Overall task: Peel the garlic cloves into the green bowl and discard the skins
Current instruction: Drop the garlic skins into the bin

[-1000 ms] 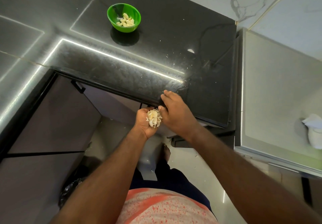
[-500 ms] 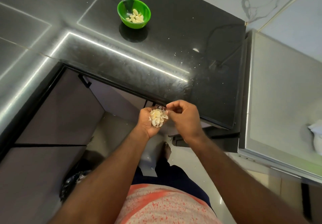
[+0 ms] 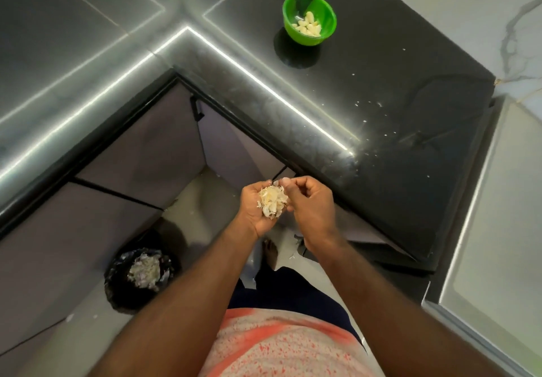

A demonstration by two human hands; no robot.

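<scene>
As the left hand (image 3: 252,211) cups garlic skins (image 3: 272,202), the right hand (image 3: 312,205) perhaps pinches some.

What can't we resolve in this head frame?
All head view:
- left hand: garlic skins cover the palm; any clove beneath is hidden.
- right hand: curled fingers hide whether it pinches a skin.
- peeled cloves in the green bowl: overlapping, too small to count.
- bin: pale scraps inside too small to identify.
</scene>
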